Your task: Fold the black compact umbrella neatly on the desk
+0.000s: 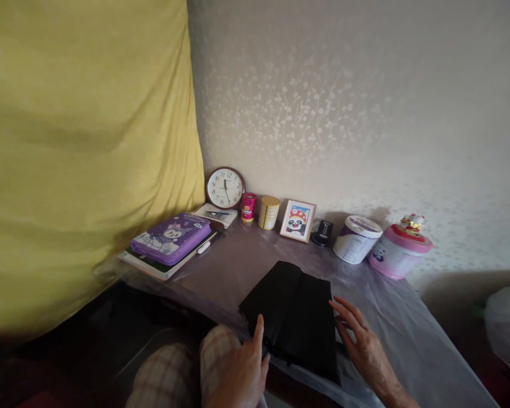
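A flat black item (295,314) with a fold line down its middle, like an opened cover or folded fabric, lies on the table at its near edge. I cannot tell its exact kind. My left hand (244,368) is at its near left edge, index finger stretched out and thumb apart; the other fingers are partly hidden. Beside its right edge is my right hand (359,337), fingers extended and slightly bent, the fingertips at or just touching the edge. Neither hand is closed around it.
Plastic covers the table (391,334). A purple zip case (172,238) lies on a board (153,269) at left. Along the wall stand a clock (225,187), pink can (249,207), yellow can (269,213), panda picture frame (298,221), black object (322,232), white tub (357,241) and pink tub (397,252).
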### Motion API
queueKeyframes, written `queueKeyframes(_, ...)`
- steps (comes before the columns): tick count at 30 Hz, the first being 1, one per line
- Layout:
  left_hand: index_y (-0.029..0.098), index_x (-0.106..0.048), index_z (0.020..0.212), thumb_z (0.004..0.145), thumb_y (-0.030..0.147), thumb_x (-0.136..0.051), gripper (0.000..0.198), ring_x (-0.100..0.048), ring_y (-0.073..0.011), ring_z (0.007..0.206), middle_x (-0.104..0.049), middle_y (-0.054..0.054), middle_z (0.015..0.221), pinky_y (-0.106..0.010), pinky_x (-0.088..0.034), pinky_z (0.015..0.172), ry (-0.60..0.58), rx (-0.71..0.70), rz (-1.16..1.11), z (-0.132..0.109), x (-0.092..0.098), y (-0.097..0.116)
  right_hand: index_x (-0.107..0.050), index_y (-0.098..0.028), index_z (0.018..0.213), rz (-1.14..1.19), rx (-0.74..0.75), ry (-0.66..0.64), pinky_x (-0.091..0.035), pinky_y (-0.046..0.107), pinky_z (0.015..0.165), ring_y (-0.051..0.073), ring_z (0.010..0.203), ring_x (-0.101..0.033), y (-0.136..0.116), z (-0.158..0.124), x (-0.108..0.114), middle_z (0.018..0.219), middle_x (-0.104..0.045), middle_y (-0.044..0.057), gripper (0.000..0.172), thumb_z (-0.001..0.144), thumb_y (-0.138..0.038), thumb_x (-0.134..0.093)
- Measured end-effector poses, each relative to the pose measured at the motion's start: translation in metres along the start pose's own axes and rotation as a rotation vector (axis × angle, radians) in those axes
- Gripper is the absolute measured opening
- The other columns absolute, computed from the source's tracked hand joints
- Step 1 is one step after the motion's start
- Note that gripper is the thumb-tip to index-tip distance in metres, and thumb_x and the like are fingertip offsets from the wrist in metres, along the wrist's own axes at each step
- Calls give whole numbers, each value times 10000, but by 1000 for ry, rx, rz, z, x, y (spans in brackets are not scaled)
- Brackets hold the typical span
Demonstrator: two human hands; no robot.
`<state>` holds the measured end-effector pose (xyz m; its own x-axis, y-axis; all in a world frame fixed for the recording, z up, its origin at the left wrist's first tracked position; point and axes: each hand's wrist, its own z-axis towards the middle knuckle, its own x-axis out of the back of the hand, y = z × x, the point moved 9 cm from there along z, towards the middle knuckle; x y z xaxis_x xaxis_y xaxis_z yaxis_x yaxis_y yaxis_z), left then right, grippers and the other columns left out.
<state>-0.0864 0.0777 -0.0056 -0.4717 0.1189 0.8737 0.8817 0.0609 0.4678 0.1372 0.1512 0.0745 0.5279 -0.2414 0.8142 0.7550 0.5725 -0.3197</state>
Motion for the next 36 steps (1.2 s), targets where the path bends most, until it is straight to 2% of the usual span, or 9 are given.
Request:
queueKeyframes(4, 179, -91, 1431, 884, 263, -397, 633, -639, -185, 715, -691, -57, 838, -263, -362, 589, 3, 6, 41, 0, 0, 0, -454, -282, 1263, -2, 91, 8, -476, 298, 919, 187, 1152, -517, -18, 0, 2, 1365, -406, 74, 381, 907, -216, -338)
queueKeyframes(11, 174, -71, 1431, 887, 254, -380, 631, -632, -170, 817, -668, -64, 995, -252, -377, 642, -65, 23, -22, -2, 2, 2, -562, -246, 1117, -4, 194, -40, -509, 293, 862, 175, 1068, -575, -30, 3, 2, 1336, -440, 99, 333, 887, -155, -339)
queueKeyframes(24, 199, -115, 1429, 890, 266, -392, 610, -633, -184, 769, -683, -65, 898, -257, -384, 643, -37, 37, -1, -6, 10, 3, -565, -249, 1084, -13, 230, -21, -515, 264, 836, 155, 1011, -604, -38, 12, 5, 1166, -569, 71, 282, 902, -193, -356)
queueKeyframes(29, 184, -94, 1431, 880, 255, -396, 633, -635, -180, 766, -683, -71, 915, -256, -398, 643, -43, 22, -40, -4, 8, 3, -541, -243, 1074, 20, 245, 0, -507, 272, 842, 147, 1017, -590, -45, 29, 3, 1144, -563, 73, 256, 917, -198, -344)
queueKeyframes(36, 165, -59, 1433, 877, 238, -389, 650, -636, -186, 831, -672, -85, 985, -261, -419, 678, -31, 0, -129, 2, -4, -3, -538, -234, 1062, 61, 330, 43, -505, 284, 839, 149, 978, -592, -81, 69, -5, 1065, -567, 72, 247, 918, -188, -343)
